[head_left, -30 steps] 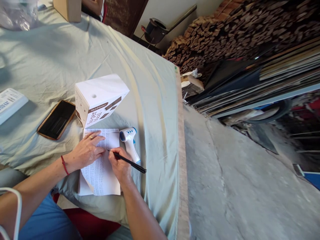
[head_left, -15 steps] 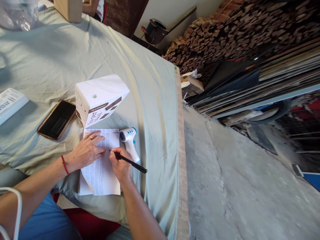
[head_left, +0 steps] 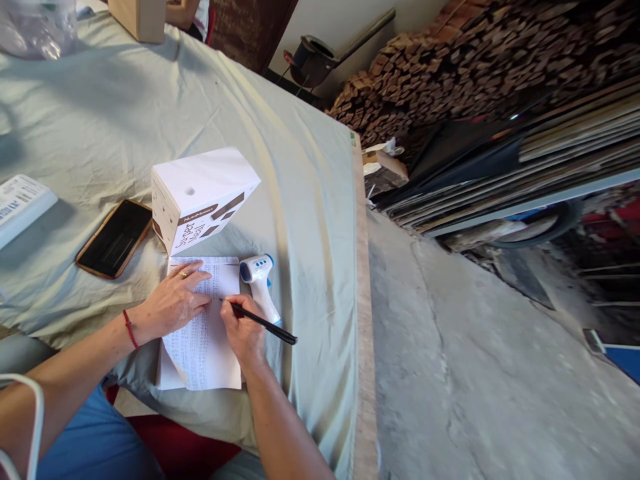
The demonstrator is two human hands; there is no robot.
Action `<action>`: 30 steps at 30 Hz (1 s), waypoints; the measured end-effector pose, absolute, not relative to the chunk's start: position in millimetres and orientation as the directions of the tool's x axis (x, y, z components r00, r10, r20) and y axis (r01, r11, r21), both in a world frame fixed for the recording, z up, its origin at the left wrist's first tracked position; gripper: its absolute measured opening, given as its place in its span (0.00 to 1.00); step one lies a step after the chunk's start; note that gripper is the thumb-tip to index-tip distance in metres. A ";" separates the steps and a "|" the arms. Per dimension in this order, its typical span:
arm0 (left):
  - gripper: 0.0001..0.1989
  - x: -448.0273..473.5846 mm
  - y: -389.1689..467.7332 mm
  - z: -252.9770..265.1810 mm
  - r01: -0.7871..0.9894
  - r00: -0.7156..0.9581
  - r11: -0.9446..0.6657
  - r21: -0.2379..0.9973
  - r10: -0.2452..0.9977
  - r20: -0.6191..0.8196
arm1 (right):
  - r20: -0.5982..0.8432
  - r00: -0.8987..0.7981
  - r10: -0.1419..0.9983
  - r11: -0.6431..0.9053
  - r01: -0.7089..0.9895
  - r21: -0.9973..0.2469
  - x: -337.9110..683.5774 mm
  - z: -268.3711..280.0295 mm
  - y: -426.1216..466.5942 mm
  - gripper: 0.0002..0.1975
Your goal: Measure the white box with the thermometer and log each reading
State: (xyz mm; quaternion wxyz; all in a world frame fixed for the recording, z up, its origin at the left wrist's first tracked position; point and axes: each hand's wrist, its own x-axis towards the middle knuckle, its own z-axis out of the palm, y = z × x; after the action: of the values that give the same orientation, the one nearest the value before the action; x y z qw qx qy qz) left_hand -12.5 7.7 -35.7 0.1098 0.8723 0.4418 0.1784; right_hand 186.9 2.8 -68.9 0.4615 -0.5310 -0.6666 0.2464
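A notebook [head_left: 220, 360] lies at the near edge of the table, its page covered with rows of small handwriting and one lower corner curling up. My left hand [head_left: 183, 300] rests flat on the page with its fingers stretched out. Pinched in my right hand [head_left: 244, 333] is a black pen [head_left: 270, 327], its tip at the page just right of my left fingertips. Beside the notebook's upper right lies a white and blue infrared thermometer [head_left: 260, 287], partly behind my right hand. A white box [head_left: 205, 193] stands just beyond the notebook's top edge.
A phone [head_left: 115, 239] and a white box [head_left: 23, 207] lie to the left on the cloth-covered table [head_left: 310, 267]. At the far end are a cardboard box [head_left: 143, 20], clear plastic [head_left: 40, 27] and another person's arm [head_left: 181, 12]. Stacked firewood [head_left: 450, 73] stands beyond the concrete floor [head_left: 425, 373].
My right hand has shifted very slightly to the right with the pen. My left hand stays in place on the page.
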 end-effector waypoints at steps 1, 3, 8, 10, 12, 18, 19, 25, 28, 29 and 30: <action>0.08 -12.6 7.7 -35.5 0.733 0.548 -0.588 0.343 0.808 0.215 | 0.349 -0.012 0.937 0.312 0.478 -0.821 186.7 -69.1 3.0 0.07; 0.08 -12.6 7.7 -35.2 0.733 0.553 -0.594 0.332 0.804 0.218 | 0.344 -0.019 0.939 0.312 0.471 -0.825 186.9 -69.8 3.2 0.07; 0.08 -11.5 7.9 -34.7 0.739 0.555 -0.596 0.315 0.803 0.216 | 0.365 -0.045 0.930 0.334 0.517 -0.788 189.5 -69.7 1.4 0.07; 0.08 -10.6 8.2 -33.4 0.741 0.548 -0.591 0.318 0.807 0.222 | 0.416 -0.051 0.908 0.373 0.551 -0.746 190.4 -67.9 0.4 0.07; 0.09 -10.7 8.9 -29.7 0.729 0.533 -0.598 0.333 0.801 0.272 | 0.502 -0.061 0.863 0.445 0.563 -0.696 191.1 -66.3 0.3 0.06; 0.13 -26.3 14.7 -9.0 0.763 -0.037 -0.381 0.522 0.781 0.624 | 0.550 -0.195 0.812 0.544 0.590 -0.596 195.9 -68.4 1.8 0.20; 0.13 -30.5 17.3 -8.0 0.756 -0.166 -0.320 0.571 0.751 0.639 | 0.520 -0.230 0.823 0.542 0.595 -0.593 196.9 -69.2 1.8 0.24; 0.45 -48.5 44.9 -32.3 0.481 -0.325 -0.260 0.837 0.834 0.446 | 0.487 -0.418 0.767 0.631 0.631 -0.451 198.3 -72.6 5.7 0.28; 0.46 -52.2 57.2 -43.8 0.415 -0.261 -0.221 0.882 0.900 0.349 | 0.483 -0.458 0.746 0.654 0.642 -0.401 197.6 -72.1 7.5 0.29; 0.44 -53.2 59.6 -45.4 0.424 -0.272 -0.201 0.883 0.902 0.336 | 0.477 -0.468 0.744 0.657 0.641 -0.397 197.3 -71.3 7.7 0.29; 0.42 -54.1 61.1 -45.9 0.434 -0.292 -0.184 0.882 0.897 0.330 | 0.472 -0.476 0.742 0.661 0.638 -0.395 197.1 -70.1 7.7 0.29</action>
State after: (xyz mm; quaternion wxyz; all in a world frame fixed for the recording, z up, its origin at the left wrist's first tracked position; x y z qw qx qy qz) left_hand -54.1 61.1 -45.9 0.2172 0.5539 0.6008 0.5339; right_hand 197.1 7.7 -70.1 0.3149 -0.4033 -0.8552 0.0822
